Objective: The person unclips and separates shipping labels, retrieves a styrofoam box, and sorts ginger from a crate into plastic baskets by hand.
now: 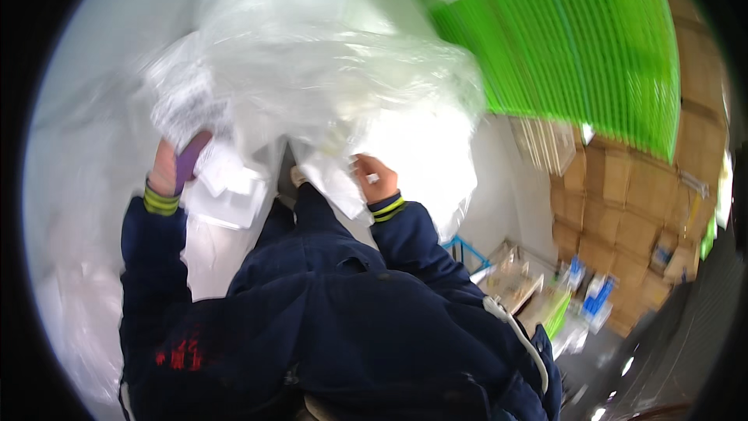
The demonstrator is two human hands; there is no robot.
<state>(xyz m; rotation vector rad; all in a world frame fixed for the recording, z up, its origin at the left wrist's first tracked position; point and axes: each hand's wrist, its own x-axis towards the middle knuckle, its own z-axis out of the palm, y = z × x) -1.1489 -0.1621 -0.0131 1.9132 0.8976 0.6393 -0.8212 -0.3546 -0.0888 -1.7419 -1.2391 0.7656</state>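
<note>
My left hand (175, 165), partly covered in purple, is at the left with its thumb against crumpled clear plastic that bears blurred printing (196, 99). Just below and to its right are a white box-like piece (231, 204) and some loose white sheeting. My right hand (377, 178) has its fingers curled together at the edge of a white plastic sheet (336, 181); its fingertips are blurred. A large heap of translucent plastic film (327, 64) spreads beyond both hands and hides what lies under it.
A green ribbed panel (567, 52) slants across the upper right. Stacked brown cardboard boxes (619, 187) stand behind it. To my right are a cluttered table (514, 283), a blue frame (464, 251) and blue-and-white packages (599, 298). More plastic film (87, 304) lies along the left.
</note>
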